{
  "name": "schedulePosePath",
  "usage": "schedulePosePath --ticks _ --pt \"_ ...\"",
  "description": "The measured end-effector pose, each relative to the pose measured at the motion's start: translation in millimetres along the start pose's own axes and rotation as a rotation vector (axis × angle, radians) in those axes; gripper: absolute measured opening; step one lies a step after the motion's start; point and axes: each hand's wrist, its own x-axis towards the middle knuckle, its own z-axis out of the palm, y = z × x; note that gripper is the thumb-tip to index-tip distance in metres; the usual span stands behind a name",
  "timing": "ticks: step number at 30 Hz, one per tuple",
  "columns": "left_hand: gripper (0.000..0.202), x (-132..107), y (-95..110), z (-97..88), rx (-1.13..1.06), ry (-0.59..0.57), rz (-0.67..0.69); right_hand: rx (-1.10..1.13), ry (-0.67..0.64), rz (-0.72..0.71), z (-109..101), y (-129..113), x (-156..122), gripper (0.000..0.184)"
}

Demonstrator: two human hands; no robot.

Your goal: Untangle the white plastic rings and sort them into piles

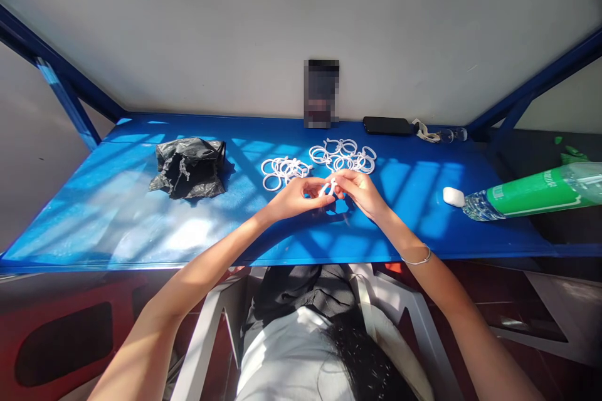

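Head view: landmark is the larger pile of thin white plastic rings (348, 161) on the blue tabletop (423, 235); rings overlap, so can't count them, and the right hand's fingers overlap its near edge in view. Behind it, a dark upright rectangle (321, 94) against the grey wall (226, 44) is pixelated, details unreadable. Behind and right of the pile, past a flat black phone (387, 126), a pale strip (426, 131) and small clear item (452, 135) are hard to make out. Containers: well left of the pile, a crumpled black plastic bag (190, 166), mouth facing the person, inside too dark to tell contents. Well right, a clear plastic bottle with green label (531, 193), top cut off by the frame edge; can't tell if it stands or lies. Just beside its base, a small rounded white case (453, 197), closed, contents hidden. Hands: left hand (305, 196) and right hand (353, 186) meet just in front of the pile, fingertips close together, both pinched on one small white plastic piece (333, 186); fingers cover most of it, full shape unclear. Left fingers curled, thumb pressed in; right thumb and index closed on the piece. Smaller white ring cluster (285, 168) sits left of the pile, just beyond the left hand.
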Motion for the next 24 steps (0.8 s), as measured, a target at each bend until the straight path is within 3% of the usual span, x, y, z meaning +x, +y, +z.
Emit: schedulePosePath --ticks 24 --pt "0.038 -1.2 1.0 2.5 0.117 -0.009 -0.032 0.023 -0.005 -0.008 0.3 5.5 -1.7 0.041"
